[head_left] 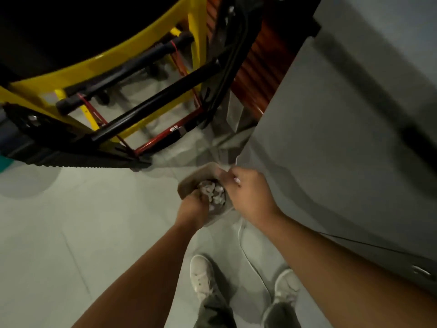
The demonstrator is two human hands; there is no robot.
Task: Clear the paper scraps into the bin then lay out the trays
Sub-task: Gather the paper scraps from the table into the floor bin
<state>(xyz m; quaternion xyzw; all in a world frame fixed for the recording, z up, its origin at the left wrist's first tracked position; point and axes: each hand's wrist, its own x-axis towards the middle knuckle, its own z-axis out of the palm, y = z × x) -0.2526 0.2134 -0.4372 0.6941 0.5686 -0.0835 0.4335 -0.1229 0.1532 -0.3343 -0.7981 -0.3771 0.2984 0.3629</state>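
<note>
A small brown bin stands on the floor below me, filled with white paper scraps. My left hand reaches into its near side with the fingers curled down among the scraps; the fingertips are hidden inside. My right hand is at the bin's right side, its fingers curled over the far right rim, and a small white scrap shows at its fingers. No trays are in view.
A grey cloth-covered table runs along the right. A yellow chair and a black and red folding frame stand beyond the bin. My white shoes are just behind it, and a thin cable trails on the pale tiled floor.
</note>
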